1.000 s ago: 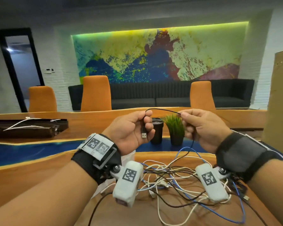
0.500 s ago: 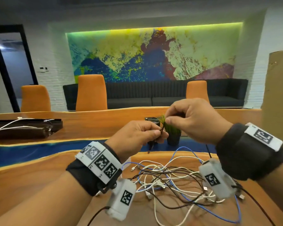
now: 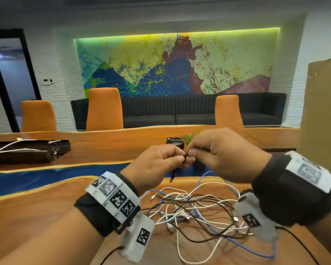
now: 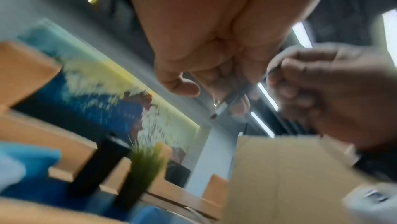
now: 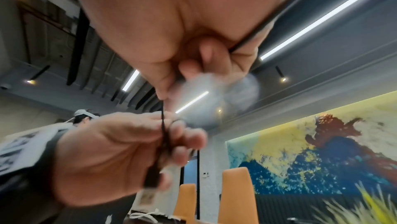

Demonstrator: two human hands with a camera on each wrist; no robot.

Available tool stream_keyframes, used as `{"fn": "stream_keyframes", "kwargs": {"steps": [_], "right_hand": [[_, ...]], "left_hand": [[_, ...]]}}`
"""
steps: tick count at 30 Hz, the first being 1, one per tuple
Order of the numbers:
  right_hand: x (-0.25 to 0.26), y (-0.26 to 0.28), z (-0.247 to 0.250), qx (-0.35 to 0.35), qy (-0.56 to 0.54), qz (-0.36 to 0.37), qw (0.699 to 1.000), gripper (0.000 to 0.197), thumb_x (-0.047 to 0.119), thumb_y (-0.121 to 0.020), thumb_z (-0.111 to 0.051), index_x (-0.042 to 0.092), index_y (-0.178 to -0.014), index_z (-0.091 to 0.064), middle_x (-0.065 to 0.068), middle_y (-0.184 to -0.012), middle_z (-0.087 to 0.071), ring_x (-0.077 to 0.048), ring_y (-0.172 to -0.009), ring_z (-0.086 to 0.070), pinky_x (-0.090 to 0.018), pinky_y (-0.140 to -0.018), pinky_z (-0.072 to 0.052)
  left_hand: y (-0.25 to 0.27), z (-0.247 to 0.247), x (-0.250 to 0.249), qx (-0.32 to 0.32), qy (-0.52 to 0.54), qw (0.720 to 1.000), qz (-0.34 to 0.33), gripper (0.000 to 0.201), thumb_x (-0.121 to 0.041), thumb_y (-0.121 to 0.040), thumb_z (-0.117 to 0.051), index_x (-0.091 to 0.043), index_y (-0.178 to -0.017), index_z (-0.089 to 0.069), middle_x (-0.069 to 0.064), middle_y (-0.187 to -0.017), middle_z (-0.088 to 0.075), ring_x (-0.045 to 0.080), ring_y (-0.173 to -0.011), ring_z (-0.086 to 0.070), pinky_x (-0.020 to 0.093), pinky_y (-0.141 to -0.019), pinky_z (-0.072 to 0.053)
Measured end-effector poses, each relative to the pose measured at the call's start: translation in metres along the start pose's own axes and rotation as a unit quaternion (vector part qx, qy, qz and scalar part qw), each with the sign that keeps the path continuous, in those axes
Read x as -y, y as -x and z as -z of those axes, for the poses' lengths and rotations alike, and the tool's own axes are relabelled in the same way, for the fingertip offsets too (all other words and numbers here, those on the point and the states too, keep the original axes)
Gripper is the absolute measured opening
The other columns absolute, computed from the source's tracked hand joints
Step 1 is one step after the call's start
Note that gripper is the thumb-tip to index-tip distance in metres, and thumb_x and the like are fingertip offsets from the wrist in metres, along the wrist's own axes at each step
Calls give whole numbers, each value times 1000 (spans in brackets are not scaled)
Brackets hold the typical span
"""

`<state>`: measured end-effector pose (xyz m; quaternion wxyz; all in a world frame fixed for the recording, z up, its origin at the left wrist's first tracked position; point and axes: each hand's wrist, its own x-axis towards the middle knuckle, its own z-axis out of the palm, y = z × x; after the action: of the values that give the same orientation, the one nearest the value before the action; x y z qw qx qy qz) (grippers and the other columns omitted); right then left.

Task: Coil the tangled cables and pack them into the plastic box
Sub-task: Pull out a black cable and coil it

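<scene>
Both hands up above the wooden counter [image 3: 36, 203] — left hand [image 3: 153, 167] has its fingers [image 5: 189, 138] curled round the thin black USB cable [image 3: 184, 156], plug end hanging below the fist. Right hand [image 3: 225, 153] pinches the same cable just beside it, fingers pressed together. Tangled pile of white, black and blue cables [image 3: 195, 209] lies on the counter below the hands — plastic box not identifiable.

black cable [image 3: 177, 167] held aloft, tangled cables [image 3: 195, 213] on table
</scene>
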<state>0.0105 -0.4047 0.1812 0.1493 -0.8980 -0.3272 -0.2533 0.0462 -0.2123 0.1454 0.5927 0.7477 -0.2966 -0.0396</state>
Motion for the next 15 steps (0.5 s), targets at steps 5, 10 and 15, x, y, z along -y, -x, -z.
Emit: {"fn": "stream_keyframes", "kwargs": {"steps": [5,10,15], "right_hand": [[-28,-2,-12,-79,-97,-80,989,14,15,-93,-62,22,-88,-72,13,-78,-65,-3,-76,-58,-26,-73,-48],[-27,10,-42,-11,-261,-197,945,19,10,-97,-56,18,-98,-73,6,-73,-65,-8,-64,-53,-19,-57,-45],[-29,8,-63,-17,-268,-222,937,23,9,-97,-54,18,-106,-73,8,-76,-65,-1,-63,-55,-11,-55,-44]], "left_hand": [[2,-6,-3,57,58,996,24,15,-6,-99,-49,-5,-95,-64,6,-100,-73,6,-76,-61,16,-61,-42],[-5,-10,3,4,290,955,56,14,-10,-91,-51,-8,-85,-63,6,-85,-69,7,-64,-59,20,-55,-50],[-16,-6,15,-43,436,897,58,18,-13,-97,-46,-12,-88,-62,4,-87,-67,8,-64,-60,26,-51,-51]]}}
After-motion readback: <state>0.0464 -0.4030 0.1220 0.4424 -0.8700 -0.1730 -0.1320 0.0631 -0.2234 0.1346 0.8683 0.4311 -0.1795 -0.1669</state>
